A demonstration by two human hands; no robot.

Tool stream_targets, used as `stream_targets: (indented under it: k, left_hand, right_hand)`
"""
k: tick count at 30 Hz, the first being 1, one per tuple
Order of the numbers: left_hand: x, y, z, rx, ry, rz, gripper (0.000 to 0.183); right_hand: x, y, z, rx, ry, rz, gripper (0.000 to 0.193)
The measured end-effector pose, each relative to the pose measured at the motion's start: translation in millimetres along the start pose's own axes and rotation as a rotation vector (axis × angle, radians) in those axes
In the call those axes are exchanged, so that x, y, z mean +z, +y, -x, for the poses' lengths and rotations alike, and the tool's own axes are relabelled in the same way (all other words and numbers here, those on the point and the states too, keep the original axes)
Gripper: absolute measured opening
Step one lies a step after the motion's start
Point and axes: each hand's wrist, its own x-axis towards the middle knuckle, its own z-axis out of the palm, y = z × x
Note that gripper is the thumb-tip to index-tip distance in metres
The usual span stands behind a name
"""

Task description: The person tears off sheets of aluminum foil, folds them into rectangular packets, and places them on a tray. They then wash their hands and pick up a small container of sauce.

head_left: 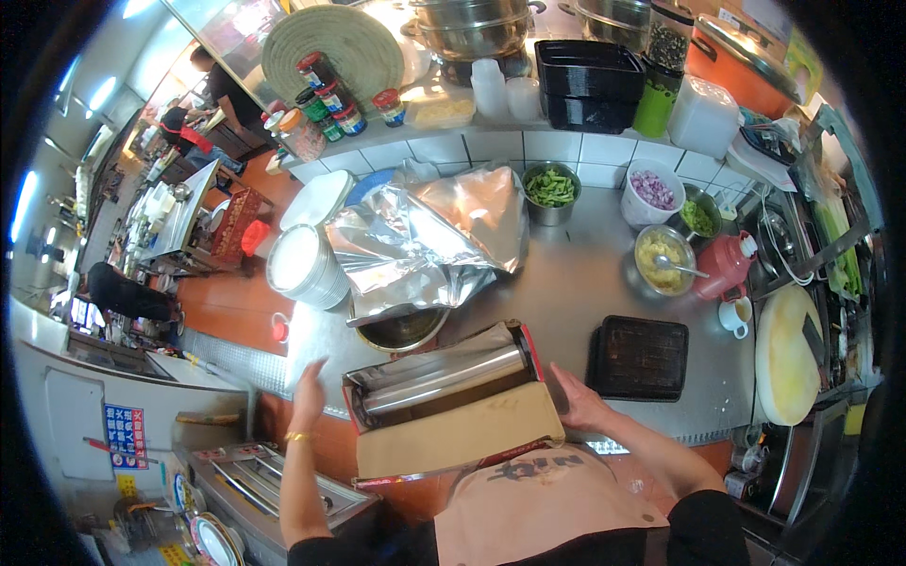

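An open cardboard box [462,429] lies tilted at the counter's front edge, its brown flap toward my apron. Inside it rests a shiny roll of aluminium foil [444,379]. My left hand [310,391] is raised to the left of the box, apart from it, fingers stretched out and slightly blurred. At the box's right end is my right hand [578,401], its fingers extended along that side; the box partly hides whether they press on it. Behind the box, crumpled foil sheets [415,245] cover something and overhang a metal bowl [406,330].
Right of the box sits a black tray [642,358]. Stacked white lids [307,264] stand left. Farther back are a bowl of green vegetables [552,189], a tub of chopped onion [651,193], a bowl with a spoon [661,259] and a pink jug [727,264]. A shelf [510,123] runs behind.
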Motion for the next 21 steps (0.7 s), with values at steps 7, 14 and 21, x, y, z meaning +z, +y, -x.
stream_targets:
  k: [7,14,21]
  left_hand:
    - [-3.5,-62.9,195.7,-0.813,-0.178,0.738,0.066]
    - [70.1,54.9,145.7,-0.778,-0.04,1.128,0.061]
    - [125.5,28.2,135.6,-0.782,0.072,1.219,0.073]
  right_hand:
    - [18.2,-9.9,-71.3,0.017,0.211,-0.278,0.123]
    - [33.0,-6.8,-122.7,0.157,0.233,-0.786,0.074]
    - [65.0,3.8,-81.8,0.085,0.36,-0.68,0.072]
